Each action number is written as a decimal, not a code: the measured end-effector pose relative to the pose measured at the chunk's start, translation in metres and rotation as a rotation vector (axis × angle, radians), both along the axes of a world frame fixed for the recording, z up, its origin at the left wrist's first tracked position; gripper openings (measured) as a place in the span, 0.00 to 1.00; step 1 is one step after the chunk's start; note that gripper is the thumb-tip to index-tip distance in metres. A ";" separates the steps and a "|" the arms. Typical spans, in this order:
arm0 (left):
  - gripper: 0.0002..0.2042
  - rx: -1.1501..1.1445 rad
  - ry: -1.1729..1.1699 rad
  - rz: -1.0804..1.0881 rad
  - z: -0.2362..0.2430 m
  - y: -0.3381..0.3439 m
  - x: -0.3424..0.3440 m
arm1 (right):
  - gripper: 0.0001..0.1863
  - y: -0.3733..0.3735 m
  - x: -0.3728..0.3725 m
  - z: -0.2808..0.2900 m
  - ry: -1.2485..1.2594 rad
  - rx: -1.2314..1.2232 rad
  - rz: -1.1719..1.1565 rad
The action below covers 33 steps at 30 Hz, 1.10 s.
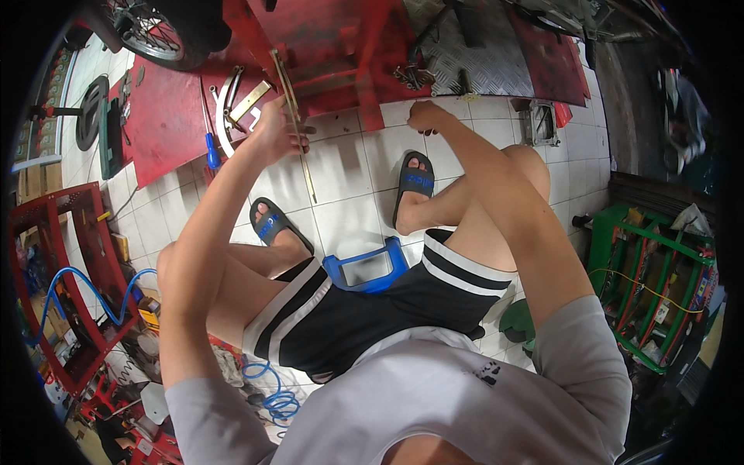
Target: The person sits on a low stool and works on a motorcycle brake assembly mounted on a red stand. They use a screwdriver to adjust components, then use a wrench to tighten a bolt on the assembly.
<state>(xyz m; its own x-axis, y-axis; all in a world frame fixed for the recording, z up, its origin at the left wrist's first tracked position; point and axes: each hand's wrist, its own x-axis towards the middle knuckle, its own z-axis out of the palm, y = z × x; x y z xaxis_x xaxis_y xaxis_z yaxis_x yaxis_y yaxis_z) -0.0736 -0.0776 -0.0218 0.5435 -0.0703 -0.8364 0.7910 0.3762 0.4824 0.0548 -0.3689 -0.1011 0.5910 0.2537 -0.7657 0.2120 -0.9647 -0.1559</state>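
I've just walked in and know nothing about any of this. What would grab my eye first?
Probably the big red platform across the top, with a spoked wheel at the upper left. Next, a long, thin brass-coloured strip crosses the person's left grip, near a blue-handled screwdriver. Finally, a bright blue frame sits between the person's legs, and a green rack stands at the right.
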 end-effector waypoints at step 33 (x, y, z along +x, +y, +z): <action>0.15 -0.057 -0.179 0.027 0.081 -0.010 -0.023 | 0.17 -0.021 0.052 -0.069 -0.232 0.960 -0.972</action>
